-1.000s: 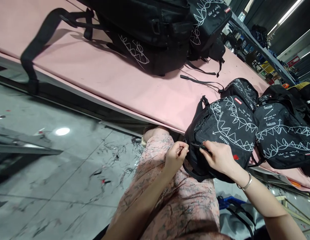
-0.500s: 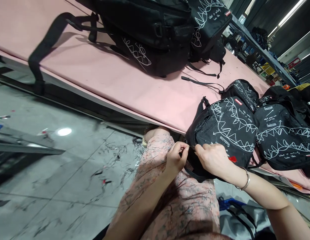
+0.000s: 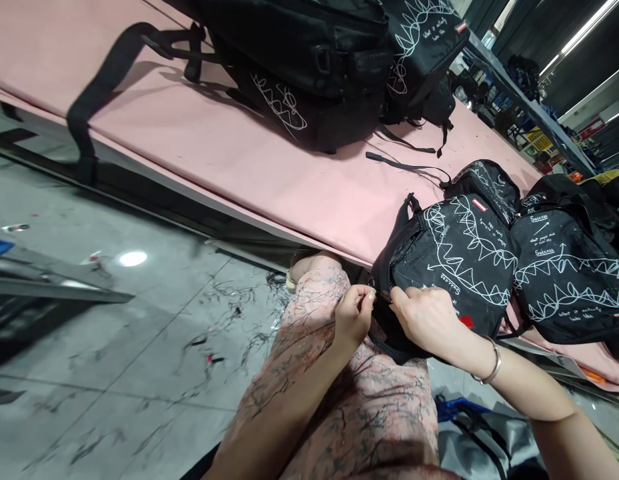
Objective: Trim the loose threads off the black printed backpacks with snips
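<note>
The black backpack point(image 3: 459, 247) lies across the near edge of the pink-covered table point(image 3: 229, 153), its lower left part dipping onto the person's lap point(image 3: 359, 393); from the fingers, its main body spreads up and to the right; its long axis appears to run from the lap out over that edge, and since its white lettering stands upside down to the wearer, I judge its top end to be turned toward the hands.

The right hand point(image 3: 422, 320) is nearer, lying over the bag's lower left corner; its fingers are curled and pinching a dark bit of the bag's edge. The left hand point(image 3: 353, 315) sits just off the bag's left side, thumb and forefinger pressed together; whether they grip a strap, a zip end or a thread I cannot tell. The 2 sets of fingertips face each other across a short gap, level with one another.

A patterned backpack point(image 3: 574, 273) sits just right of the bag on the same edge; a large dark backpack point(image 3: 314, 73) rests toward the far edge, with a loose strap point(image 3: 402, 162) lying between.
</note>
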A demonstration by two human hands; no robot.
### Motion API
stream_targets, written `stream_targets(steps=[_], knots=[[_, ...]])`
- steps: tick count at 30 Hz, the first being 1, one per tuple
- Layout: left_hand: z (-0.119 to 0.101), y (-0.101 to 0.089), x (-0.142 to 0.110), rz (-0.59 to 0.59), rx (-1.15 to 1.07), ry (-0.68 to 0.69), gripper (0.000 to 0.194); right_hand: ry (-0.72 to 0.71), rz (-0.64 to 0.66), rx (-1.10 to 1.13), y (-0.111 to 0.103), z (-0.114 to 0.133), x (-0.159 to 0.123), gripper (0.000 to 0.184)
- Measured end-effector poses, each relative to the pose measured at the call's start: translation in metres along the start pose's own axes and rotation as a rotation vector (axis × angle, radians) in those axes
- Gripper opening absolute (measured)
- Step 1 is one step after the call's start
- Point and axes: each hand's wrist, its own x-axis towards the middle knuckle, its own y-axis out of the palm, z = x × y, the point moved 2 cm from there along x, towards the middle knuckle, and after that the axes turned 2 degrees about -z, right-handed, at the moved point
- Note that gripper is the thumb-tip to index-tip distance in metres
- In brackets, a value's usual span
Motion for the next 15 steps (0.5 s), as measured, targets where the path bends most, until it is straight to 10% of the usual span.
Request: stream_targets(steps=[15], knots=[[0.010,-0.014,0.006,-0.094,0.020,-0.028,0.010,0.056,0.023,0.035,-0.002,0.000,0.004,0.018]])
